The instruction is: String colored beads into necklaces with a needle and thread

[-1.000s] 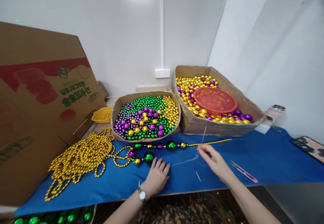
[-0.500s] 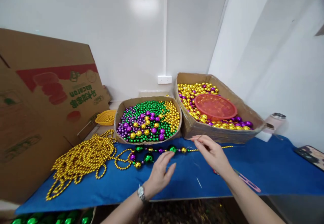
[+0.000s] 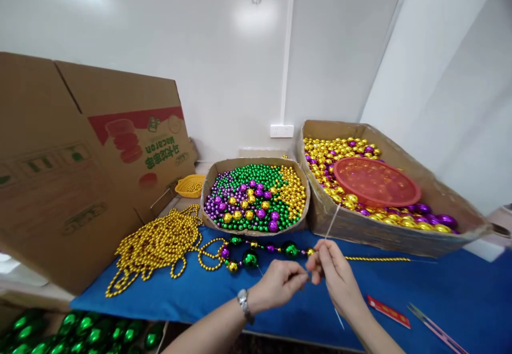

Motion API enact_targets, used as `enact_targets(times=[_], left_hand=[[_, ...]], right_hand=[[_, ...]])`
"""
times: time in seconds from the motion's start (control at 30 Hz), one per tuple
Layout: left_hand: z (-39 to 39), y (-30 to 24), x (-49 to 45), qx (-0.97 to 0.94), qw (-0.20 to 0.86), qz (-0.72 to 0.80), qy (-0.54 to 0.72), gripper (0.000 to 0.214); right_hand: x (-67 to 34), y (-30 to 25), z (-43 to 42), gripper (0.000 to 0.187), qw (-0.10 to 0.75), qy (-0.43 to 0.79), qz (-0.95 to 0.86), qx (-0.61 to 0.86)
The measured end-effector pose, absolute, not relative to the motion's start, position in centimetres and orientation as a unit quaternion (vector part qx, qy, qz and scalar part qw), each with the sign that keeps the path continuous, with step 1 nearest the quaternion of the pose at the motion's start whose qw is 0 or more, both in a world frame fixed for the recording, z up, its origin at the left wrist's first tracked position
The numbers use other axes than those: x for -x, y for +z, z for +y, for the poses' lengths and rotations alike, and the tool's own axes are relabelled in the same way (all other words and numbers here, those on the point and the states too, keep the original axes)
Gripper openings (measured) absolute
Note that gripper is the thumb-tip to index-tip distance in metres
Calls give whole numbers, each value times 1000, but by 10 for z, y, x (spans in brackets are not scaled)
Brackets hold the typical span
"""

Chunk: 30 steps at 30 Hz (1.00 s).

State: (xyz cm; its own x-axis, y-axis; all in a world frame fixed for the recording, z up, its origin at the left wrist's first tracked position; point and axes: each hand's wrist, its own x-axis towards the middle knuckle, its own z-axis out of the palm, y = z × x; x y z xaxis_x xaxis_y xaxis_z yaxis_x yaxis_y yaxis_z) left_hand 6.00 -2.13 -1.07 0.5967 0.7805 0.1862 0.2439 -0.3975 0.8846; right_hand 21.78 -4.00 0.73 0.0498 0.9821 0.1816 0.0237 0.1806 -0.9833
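My right hand point(image 3: 332, 268) is pinched around a thin pale strand point(image 3: 333, 220) that sticks up above the fingers. Close beside it, my left hand point(image 3: 282, 284) has its fingertips pressed together; whatever lies between them is too fine to make out. Behind both hands, a strung row of green, purple and gold beads point(image 3: 290, 249) curves over the blue cloth point(image 3: 292, 322). To its right, past my right hand, a line of small gold beads point(image 3: 378, 258) lies with a thin needle-like end. Another pale sliver point(image 3: 339, 318) shows below my right hand.
A box of small mixed beads point(image 3: 256, 194) stands behind the hands. Right of it, a larger box point(image 3: 372, 226) holds gold and purple beads and a red basket point(image 3: 376, 182). Gold bead chains point(image 3: 156, 247) are heaped left. A red packet point(image 3: 388, 311) and pink scissors-like tool point(image 3: 436, 330) lie right.
The view has swung left. My left hand, previously loose with fingers apart, has come next to my right hand and closed its fingertips. The pale strand now points upward from my right hand.
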Motion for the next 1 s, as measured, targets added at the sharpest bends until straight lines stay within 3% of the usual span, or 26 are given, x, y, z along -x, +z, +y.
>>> enact_targets(times=[0.1,0.3,0.43,0.63,0.77,1.0], left_hand=[[-13,-5,-41,-839,350,304,285,22],[38,18,-7,-789,241,422,375,23],[63,23,-3,-799,208,442,350,21],[74,20,-20,-842,151,450,258,23],[88,11,-33,-838,140,498,175,22],[104,3,-40,-821,207,496,192,22]], right_hand=[[-221,0,-40,29,549,434,-526,483],[-234,-9,-50,30,539,404,-537,508],[-240,-3,-59,29,505,383,-567,527],[-245,4,-64,21,541,376,-565,498],[-239,5,-64,23,528,363,-577,507],[-230,7,-65,25,476,341,-612,531]])
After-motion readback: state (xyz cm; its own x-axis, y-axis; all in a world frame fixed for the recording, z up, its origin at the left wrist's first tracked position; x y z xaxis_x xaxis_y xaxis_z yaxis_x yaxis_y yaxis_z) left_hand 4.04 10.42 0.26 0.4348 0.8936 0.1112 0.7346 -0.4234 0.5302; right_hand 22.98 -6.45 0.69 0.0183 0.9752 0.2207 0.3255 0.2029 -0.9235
